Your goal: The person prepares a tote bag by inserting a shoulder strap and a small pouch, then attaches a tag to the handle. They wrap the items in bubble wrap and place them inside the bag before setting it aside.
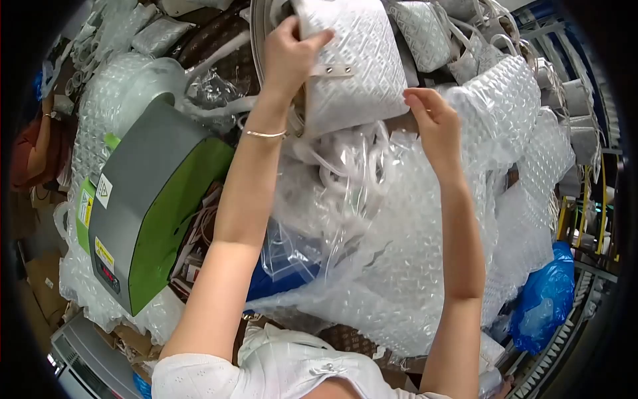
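Note:
A white handbag [362, 63] with an embossed geometric pattern is tilted at the top middle. My left hand [290, 56] grips its left edge, with the thumb lying over the front face. Beside that hand, a small white strap tab [333, 70] with metal studs sits on the bag. My right hand [435, 120] is at the bag's lower right corner, thumb and forefinger closed in a pinch. Whether those fingertips hold the bag's edge or something thin is hard to see. Below the bag lie white straps and crumpled clear plastic [345, 173].
A grey and green machine [159, 179] stands at the left. Bubble wrap [399, 266] covers much of the table. More white patterned bags [422, 36] are piled at the back right. A blue plastic bag [545, 299] sits at the right. Another person's arm [41, 143] shows at far left.

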`<state>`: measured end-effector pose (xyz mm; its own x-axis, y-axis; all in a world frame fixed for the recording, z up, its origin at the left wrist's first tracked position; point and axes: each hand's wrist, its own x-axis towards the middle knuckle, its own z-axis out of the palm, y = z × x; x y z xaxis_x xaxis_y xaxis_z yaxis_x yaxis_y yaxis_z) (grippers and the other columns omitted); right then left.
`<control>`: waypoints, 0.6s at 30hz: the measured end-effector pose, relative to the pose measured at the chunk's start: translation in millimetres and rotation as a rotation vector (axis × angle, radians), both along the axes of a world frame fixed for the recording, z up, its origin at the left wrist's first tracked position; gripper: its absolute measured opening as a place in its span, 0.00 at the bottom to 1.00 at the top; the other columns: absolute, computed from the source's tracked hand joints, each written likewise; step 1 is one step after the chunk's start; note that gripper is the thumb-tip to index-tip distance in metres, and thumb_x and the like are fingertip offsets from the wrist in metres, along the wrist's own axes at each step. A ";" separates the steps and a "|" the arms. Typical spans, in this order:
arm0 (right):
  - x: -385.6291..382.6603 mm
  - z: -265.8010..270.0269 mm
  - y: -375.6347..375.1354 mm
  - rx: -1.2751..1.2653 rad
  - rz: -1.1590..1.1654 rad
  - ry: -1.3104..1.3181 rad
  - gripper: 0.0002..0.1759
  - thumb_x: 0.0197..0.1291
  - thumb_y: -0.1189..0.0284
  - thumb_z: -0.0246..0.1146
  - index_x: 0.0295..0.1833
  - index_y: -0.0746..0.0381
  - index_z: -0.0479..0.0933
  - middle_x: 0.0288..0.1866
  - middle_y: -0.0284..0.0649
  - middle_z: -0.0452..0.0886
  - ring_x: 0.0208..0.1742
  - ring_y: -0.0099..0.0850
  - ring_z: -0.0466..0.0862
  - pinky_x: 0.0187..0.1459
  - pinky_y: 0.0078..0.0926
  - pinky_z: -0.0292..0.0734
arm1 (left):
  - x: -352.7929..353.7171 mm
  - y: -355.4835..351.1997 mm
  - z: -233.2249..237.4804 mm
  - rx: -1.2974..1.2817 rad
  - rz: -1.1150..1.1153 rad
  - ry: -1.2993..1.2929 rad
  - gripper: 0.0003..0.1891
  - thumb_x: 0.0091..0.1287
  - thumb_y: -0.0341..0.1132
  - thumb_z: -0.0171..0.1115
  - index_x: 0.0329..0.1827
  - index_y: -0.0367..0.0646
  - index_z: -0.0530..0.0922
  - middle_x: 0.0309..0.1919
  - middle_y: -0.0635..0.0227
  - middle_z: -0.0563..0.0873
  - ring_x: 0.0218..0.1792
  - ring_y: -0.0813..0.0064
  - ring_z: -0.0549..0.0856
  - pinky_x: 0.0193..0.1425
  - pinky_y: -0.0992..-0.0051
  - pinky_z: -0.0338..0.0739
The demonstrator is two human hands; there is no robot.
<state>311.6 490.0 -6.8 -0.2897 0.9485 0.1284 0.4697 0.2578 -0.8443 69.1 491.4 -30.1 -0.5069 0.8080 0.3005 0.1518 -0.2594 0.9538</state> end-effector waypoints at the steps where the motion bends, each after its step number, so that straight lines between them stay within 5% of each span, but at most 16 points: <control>1: 8.3 14.6 -19.7 -0.026 -0.017 -0.006 0.10 0.64 0.73 0.58 0.46 0.66 0.78 0.42 0.36 0.83 0.42 0.21 0.80 0.46 0.18 0.73 | 16.4 -7.9 23.7 -0.035 0.021 0.206 0.16 0.50 0.37 0.71 0.37 0.35 0.79 0.24 0.59 0.83 0.24 0.70 0.83 0.27 0.72 0.75; 2: 20.9 36.5 -45.9 0.015 -0.008 -0.010 0.10 0.64 0.73 0.58 0.47 0.66 0.78 0.43 0.36 0.83 0.44 0.22 0.81 0.47 0.19 0.73 | 31.9 -17.8 53.6 -0.058 0.032 0.417 0.15 0.50 0.35 0.70 0.36 0.37 0.79 0.22 0.60 0.82 0.22 0.67 0.82 0.25 0.72 0.75; 3: 36.9 54.0 -72.1 0.067 0.002 -0.011 0.10 0.65 0.73 0.58 0.47 0.66 0.78 0.45 0.36 0.83 0.46 0.23 0.81 0.48 0.19 0.73 | 49.1 -40.5 104.0 -0.180 -0.130 0.304 0.15 0.52 0.33 0.66 0.42 0.36 0.79 0.36 0.55 0.81 0.37 0.60 0.80 0.42 0.68 0.74; 5: 80.9 79.8 -118.2 0.093 -0.042 0.094 0.11 0.66 0.73 0.55 0.49 0.67 0.77 0.46 0.40 0.82 0.49 0.27 0.81 0.51 0.23 0.73 | 73.8 -83.9 153.9 -0.268 -0.294 0.207 0.17 0.54 0.31 0.61 0.47 0.36 0.79 0.50 0.50 0.79 0.52 0.53 0.78 0.59 0.64 0.72; 7: 121.8 115.0 -169.9 0.063 -0.124 0.163 0.14 0.69 0.70 0.52 0.54 0.66 0.74 0.50 0.43 0.81 0.51 0.32 0.81 0.52 0.26 0.73 | 89.9 -117.5 165.7 0.498 0.003 0.898 0.11 0.56 0.36 0.69 0.30 0.41 0.75 0.15 0.67 0.75 0.15 0.69 0.75 0.19 0.69 0.67; 9: 158.7 143.6 -219.1 0.050 -0.202 0.234 0.20 0.68 0.64 0.52 0.61 0.63 0.69 0.58 0.48 0.76 0.56 0.38 0.78 0.54 0.31 0.73 | 106.4 -178.9 187.6 0.486 -0.102 1.020 0.09 0.55 0.33 0.66 0.32 0.42 0.75 0.16 0.62 0.74 0.16 0.63 0.74 0.21 0.71 0.68; 12: 194.6 179.5 -293.6 0.238 -0.315 0.408 0.29 0.65 0.54 0.56 0.62 0.65 0.68 0.65 0.50 0.68 0.60 0.39 0.75 0.52 0.35 0.74 | 122.2 -273.7 214.1 0.642 -0.278 1.307 0.07 0.47 0.32 0.59 0.29 0.42 0.73 0.19 0.69 0.76 0.20 0.74 0.78 0.24 0.74 0.69; 16: 223.9 209.1 -400.5 0.520 -0.225 0.284 0.35 0.61 0.57 0.60 0.70 0.59 0.59 0.71 0.49 0.60 0.66 0.42 0.70 0.60 0.41 0.67 | 145.2 -407.5 218.0 0.716 -0.578 1.491 0.08 0.47 0.32 0.58 0.28 0.39 0.72 0.18 0.71 0.75 0.20 0.77 0.76 0.26 0.78 0.67; 18: 217.2 193.2 -450.2 0.373 -0.183 0.171 0.35 0.59 0.59 0.62 0.69 0.59 0.60 0.71 0.48 0.59 0.65 0.41 0.70 0.61 0.40 0.67 | 155.5 -459.1 193.0 0.799 -0.837 1.569 0.08 0.48 0.32 0.58 0.28 0.38 0.72 0.18 0.72 0.73 0.20 0.78 0.74 0.28 0.79 0.67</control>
